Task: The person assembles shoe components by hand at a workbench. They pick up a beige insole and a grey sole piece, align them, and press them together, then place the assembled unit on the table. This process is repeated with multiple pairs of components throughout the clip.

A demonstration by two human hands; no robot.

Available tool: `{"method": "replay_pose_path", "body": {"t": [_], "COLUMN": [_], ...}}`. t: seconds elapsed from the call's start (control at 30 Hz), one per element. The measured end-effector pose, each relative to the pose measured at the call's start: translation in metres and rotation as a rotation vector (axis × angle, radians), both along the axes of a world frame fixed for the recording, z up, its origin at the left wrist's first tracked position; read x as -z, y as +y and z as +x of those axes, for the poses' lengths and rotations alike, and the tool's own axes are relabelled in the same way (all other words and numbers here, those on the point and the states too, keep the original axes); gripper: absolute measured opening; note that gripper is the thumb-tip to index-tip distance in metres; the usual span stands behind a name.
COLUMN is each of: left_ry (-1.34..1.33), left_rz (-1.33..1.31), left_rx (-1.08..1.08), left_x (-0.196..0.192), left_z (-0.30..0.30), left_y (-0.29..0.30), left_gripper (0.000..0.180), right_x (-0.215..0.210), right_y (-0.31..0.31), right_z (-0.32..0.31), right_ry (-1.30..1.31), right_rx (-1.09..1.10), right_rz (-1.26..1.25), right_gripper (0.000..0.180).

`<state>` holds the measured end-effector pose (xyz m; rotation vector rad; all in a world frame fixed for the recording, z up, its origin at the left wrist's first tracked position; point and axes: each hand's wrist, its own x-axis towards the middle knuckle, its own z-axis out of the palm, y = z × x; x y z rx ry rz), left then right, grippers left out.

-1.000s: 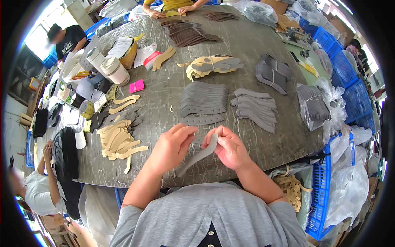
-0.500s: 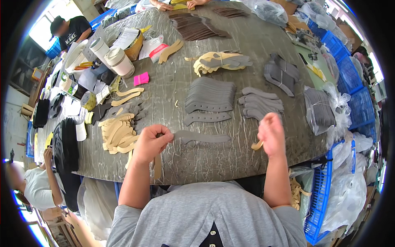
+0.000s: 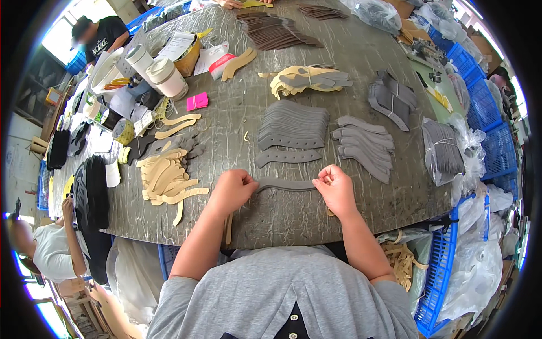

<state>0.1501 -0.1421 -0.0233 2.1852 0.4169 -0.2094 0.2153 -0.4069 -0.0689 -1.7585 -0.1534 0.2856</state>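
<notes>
Grey crackled worktable [image 3: 361, 62]: left hand [image 3: 234, 189] and right hand [image 3: 336, 189] pinched opposite ends of curved grey leather strip [image 3: 285, 184]; keeping it taut and flat would likely help.

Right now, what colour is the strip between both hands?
Grey strip, stretched between left hand and right hand; head view.

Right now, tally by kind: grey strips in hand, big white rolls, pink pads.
grey strip, pinched between left hand and right hand: 1
big white rolls: 2
pink pad: 1
Total: 4
</notes>
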Motion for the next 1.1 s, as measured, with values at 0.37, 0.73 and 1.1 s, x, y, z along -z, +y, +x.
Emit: {"method": "replay_pose_path", "body": {"t": [0.37, 0.73, 1.1], "left_ry": [0.071, -0.028, -0.078], "left_rz": [0.054, 0.234, -0.144], "left_rx": [0.012, 0.098, -0.026], "left_x": [0.004, 0.012, -0.011], "left_z": [0.004, 0.003, -0.002], "left_y": [-0.001, -0.005, -0.015], "left_gripper": [0.019, 0.02, 0.015], "right_x": [-0.006, -0.014, -0.023], "right_y": [0.007, 0.009, -0.012], "right_z": [-0.002, -0.006, -0.006], "right_ry": [-0.074, -0.247, -0.108], "right_rx": [0.01, -0.024, -0.31], "right_rz": [-0.231, -0.545, -0.35], "right_gripper": [0.017, 0.024, 0.033]}}
